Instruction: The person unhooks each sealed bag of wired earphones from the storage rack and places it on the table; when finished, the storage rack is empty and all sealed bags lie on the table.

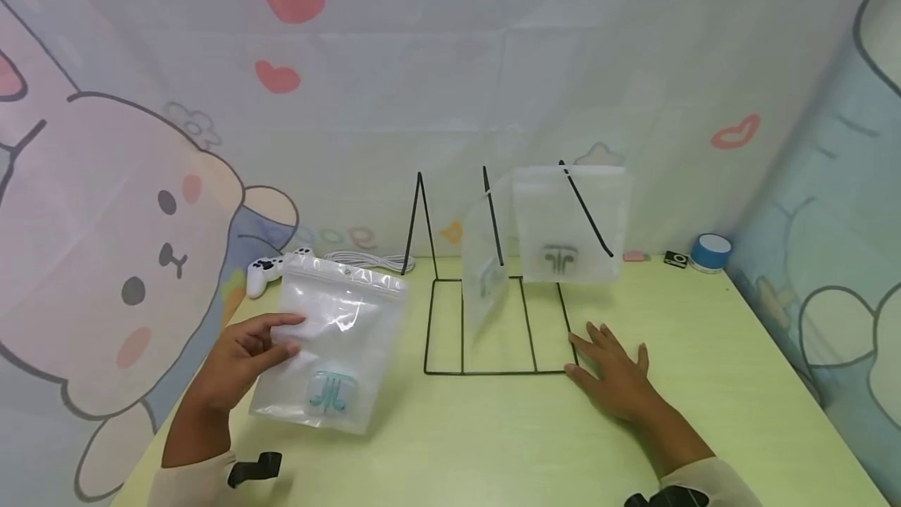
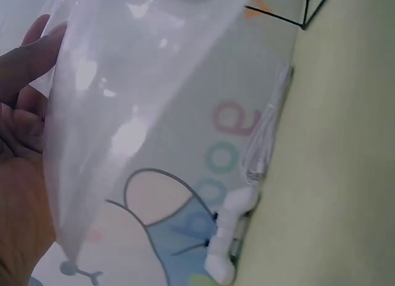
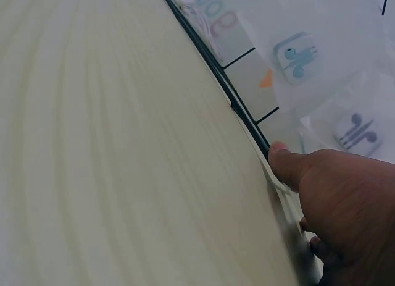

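My left hand [image 1: 246,358] pinches the left edge of a clear zip bag [image 1: 345,350] between thumb and fingers. Inside that bag, near the bottom, lies a small case with teal earphones [image 1: 331,393]. A black wire rack [image 1: 493,372] stands on the table to the right of the bag. Two more bags hang on its uprights: one turned nearly edge-on [image 1: 482,288] with teal earphones, and one facing forward [image 1: 570,217] with dark earphones. My right hand [image 1: 619,378] has its fingers spread and touches the rack's front right corner; its thumb [image 3: 290,165] rests against the base wire.
At the back left are a white game controller [image 1: 271,268] and a coiled white cable [image 1: 369,259]. Toward the back right sit a blue and white round container [image 1: 711,253], a small black device [image 1: 676,259] and a pink item [image 1: 635,256]. A printed cloth hangs behind the table.
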Available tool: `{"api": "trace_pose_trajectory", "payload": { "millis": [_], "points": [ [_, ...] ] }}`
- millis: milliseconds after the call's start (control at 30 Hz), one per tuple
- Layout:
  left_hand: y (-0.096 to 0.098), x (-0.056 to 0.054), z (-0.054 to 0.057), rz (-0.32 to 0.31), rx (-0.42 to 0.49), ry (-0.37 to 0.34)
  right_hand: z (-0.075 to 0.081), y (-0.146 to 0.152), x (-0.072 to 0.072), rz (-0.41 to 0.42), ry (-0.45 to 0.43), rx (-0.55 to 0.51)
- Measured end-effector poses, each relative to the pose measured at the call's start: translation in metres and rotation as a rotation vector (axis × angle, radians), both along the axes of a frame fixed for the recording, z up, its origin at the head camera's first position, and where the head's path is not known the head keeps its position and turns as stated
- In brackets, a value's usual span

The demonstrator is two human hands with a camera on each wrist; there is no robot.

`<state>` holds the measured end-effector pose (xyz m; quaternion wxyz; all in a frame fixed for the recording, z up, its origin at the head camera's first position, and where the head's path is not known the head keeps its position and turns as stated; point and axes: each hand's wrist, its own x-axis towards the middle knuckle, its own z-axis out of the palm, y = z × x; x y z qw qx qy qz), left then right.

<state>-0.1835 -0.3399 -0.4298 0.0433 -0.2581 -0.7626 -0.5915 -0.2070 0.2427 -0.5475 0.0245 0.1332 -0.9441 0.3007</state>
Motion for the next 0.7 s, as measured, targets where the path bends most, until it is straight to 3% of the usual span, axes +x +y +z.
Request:
{"api": "trace_pose_trajectory", "payload": {
  "millis": [233, 500, 700],
  "points": [
    [-0.01, -0.019, -0.024, 0.075, 0.064, -0.122, 0.0, -0.001, 0.0, -0.004, 0.002, 0.001],
    [-0.003, -0.047, -0.048, 0.195, 0.02, -0.331, -0.002, 0.0, -0.001, -0.007, 0.003, 0.007],
    [0.006, -0.067, -0.059, 0.258, -0.037, -0.377, -0.001, -0.001, 0.0, -0.005, 0.0, 0.001]
  ]
}}
